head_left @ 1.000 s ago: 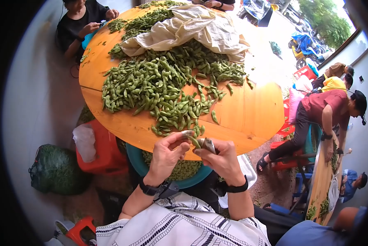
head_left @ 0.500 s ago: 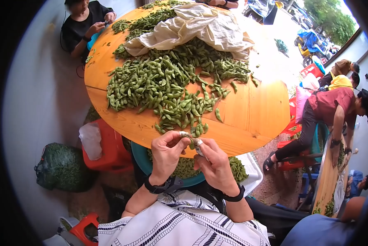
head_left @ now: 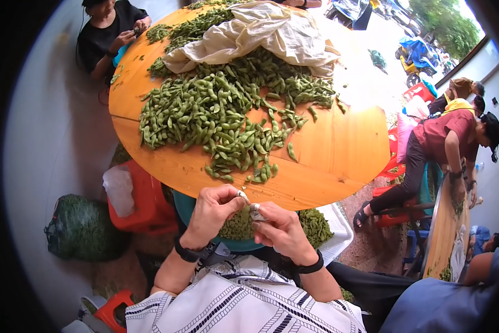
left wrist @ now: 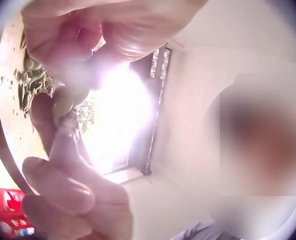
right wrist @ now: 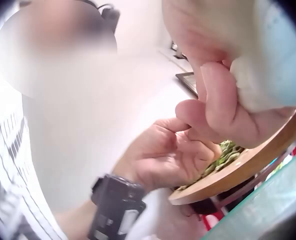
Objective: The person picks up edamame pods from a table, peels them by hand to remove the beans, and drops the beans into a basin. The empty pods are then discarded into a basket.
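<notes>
Over the front edge of the round wooden table, my left hand and right hand meet at their fingertips. A small green edamame pod shows between the two hands in the left wrist view, pinched by the fingers of both. In the head view the fingers mostly hide it. White wrapping covers a left fingertip and a right one. A large heap of edamame pods lies in front of the hands. Below them, a teal basin holds shelled beans.
Cream cloth covers the heap's back part. Beside the basin stands a white basket containing green pods or husks. Left are a red stool and a stuffed dark green sack. Other people sit or bend around, including one in maroon.
My hands have shifted slightly left and down from the table edge, fingertips staying together. The pod, plain between them a second ago, is now mostly covered by fingers in the head view.
</notes>
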`<state>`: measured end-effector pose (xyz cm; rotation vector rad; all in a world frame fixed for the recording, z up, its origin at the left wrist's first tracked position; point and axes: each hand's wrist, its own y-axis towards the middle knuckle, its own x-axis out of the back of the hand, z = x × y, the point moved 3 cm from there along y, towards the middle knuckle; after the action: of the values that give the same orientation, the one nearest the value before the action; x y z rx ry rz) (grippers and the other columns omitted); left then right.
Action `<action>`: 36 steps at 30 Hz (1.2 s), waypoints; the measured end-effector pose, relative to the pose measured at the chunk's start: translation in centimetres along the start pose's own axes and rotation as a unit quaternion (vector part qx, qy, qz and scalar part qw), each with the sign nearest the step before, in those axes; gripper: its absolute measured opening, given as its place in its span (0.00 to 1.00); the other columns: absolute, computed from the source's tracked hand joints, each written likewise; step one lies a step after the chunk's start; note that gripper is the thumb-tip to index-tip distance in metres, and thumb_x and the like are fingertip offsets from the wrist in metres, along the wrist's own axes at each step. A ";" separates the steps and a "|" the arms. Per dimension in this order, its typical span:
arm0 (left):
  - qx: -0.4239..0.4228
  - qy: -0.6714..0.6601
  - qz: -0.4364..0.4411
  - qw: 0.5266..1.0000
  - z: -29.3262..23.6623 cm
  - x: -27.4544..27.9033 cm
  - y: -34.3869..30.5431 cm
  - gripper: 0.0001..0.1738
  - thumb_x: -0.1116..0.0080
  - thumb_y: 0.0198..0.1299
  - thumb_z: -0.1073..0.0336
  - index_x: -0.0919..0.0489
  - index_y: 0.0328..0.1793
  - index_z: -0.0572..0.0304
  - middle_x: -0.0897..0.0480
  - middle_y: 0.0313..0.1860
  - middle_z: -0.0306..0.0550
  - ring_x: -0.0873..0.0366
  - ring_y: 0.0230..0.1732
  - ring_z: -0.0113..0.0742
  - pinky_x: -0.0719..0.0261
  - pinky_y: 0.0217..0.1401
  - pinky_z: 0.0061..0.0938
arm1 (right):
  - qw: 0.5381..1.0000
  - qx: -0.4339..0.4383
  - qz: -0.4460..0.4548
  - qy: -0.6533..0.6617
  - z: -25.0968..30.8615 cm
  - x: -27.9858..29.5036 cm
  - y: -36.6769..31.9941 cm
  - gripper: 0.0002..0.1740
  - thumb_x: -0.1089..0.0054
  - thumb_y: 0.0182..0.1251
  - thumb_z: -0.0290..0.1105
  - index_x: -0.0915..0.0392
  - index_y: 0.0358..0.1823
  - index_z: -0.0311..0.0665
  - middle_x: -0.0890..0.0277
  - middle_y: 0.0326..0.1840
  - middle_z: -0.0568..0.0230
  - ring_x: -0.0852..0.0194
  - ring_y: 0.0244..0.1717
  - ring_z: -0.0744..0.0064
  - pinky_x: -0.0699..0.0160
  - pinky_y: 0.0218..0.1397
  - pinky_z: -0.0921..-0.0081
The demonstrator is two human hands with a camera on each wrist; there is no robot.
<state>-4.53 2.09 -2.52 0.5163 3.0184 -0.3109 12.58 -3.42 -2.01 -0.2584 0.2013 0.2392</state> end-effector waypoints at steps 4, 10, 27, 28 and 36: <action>0.154 -0.258 0.187 0.935 0.6 0.8 -0.1 0.10 0.40 0.70 0.64 0.19 0.42 0.64 0.18 0.35 0.36 0.22 0.35 0.20 0.27 0.38 0.14 | 0.968 -0.131 0.065 0.202 0.0 -0.5 -0.3 0.11 0.43 0.70 0.19 0.23 0.51 0.23 0.27 0.29 0.66 0.25 0.25 0.79 0.44 0.18 0.84; 0.103 -0.346 0.121 0.925 1.9 0.1 -0.8 0.09 0.43 0.72 0.63 0.21 0.47 0.62 0.18 0.38 0.36 0.22 0.38 0.20 0.26 0.40 0.17 | 0.990 -0.079 0.024 0.119 0.3 -0.8 -0.5 0.12 0.45 0.71 0.18 0.24 0.53 0.24 0.25 0.30 0.64 0.23 0.26 0.78 0.40 0.18 0.85; 0.024 -0.255 -0.008 0.967 3.4 -1.2 -2.3 0.12 0.33 0.64 0.69 0.17 0.50 0.66 0.14 0.40 0.40 0.19 0.36 0.22 0.20 0.40 0.18 | 0.990 0.054 -0.132 -0.017 -1.3 -0.6 -0.2 0.03 0.37 0.69 0.25 0.21 0.37 0.32 0.29 0.18 0.75 0.33 0.18 0.88 0.39 0.19 0.85; 0.035 -0.287 -0.004 0.957 3.6 -1.4 -2.4 0.12 0.33 0.64 0.70 0.18 0.51 0.65 0.14 0.41 0.40 0.19 0.38 0.22 0.21 0.42 0.18 | 0.989 0.041 -0.144 0.012 -0.9 -0.9 -0.3 0.04 0.38 0.70 0.25 0.21 0.36 0.32 0.29 0.17 0.75 0.33 0.18 0.88 0.40 0.19 0.86; 0.060 -0.414 0.040 0.907 4.6 -1.9 -2.4 0.11 0.36 0.65 0.72 0.21 0.52 0.60 0.17 0.43 0.38 0.20 0.44 0.25 0.23 0.51 0.20 | 0.992 0.051 -0.096 0.063 -0.8 -1.2 -0.7 0.04 0.42 0.71 0.21 0.22 0.44 0.28 0.27 0.20 0.71 0.33 0.17 0.86 0.38 0.19 0.85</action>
<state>-3.44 -1.73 -6.41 0.3790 2.1549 -0.5456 11.54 -4.52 -2.30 -0.1897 0.3116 0.0211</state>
